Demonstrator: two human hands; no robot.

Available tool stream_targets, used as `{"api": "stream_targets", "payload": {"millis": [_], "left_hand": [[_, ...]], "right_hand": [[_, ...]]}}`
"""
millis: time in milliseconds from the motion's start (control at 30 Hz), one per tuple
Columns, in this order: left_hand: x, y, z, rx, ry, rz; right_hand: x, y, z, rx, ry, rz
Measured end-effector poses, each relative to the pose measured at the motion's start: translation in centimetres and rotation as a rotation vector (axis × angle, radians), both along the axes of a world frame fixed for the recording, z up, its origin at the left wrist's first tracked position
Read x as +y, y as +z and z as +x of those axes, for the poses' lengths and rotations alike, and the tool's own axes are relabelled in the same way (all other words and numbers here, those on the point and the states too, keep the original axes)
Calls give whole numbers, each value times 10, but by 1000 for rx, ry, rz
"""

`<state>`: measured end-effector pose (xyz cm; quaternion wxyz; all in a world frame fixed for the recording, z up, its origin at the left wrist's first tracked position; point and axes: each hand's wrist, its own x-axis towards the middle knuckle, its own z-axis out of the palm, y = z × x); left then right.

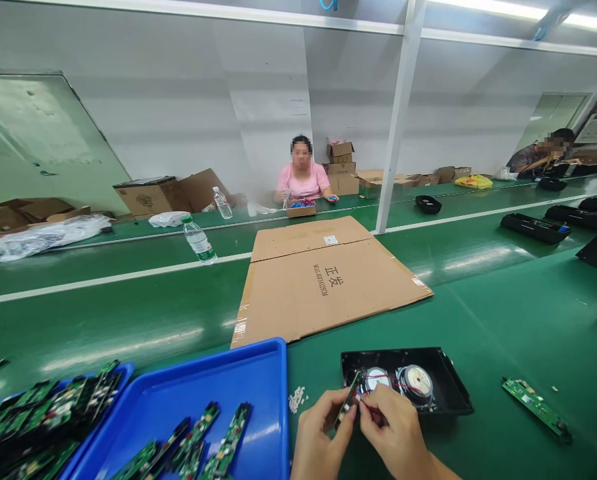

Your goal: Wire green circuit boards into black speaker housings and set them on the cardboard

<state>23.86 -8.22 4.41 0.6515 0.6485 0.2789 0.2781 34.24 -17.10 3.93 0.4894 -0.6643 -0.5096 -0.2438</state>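
Observation:
My left hand (323,437) grips a narrow green circuit board (347,403), tilted upright in front of a black speaker housing (448,380). The fingers of my right hand (391,427) are pinched close to the board's edge, on a small white plug (358,397) with red wires. These wires run back to two round speakers in the housing, the right one (418,383) in plain sight and the left one (377,379) partly behind my hands. My fingertips hide where the plug and the board meet.
A blue tray (273,353) with several circuit boards lies left, beside another heaped with boards (48,413). Small white pieces (297,399) lie near my left hand. A single board (536,407) rests right. Beyond are flattened cardboard (298,293), a water bottle (198,241) and a seated person (302,177).

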Motion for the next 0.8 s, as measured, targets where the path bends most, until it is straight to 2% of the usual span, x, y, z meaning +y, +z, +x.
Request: {"api": "stream_targets", "payload": {"millis": [200,433,633,700,800], "left_hand": [[-2,-2,0,-25,49,78],[-1,-2,1,-46,9,-51],[0,-1,2,-61,8,-30],[2,2,2,-67,2,18],[12,8,0,31,-119,174]], "right_hand": [[0,-3,1,-24,22,-12],[0,-4,3,-73,52,-40],[-2,-8,5,-62,58,-52],[-1,-9,4,-72,43,-35],[-1,-7,4,-67,49,-50]]}}
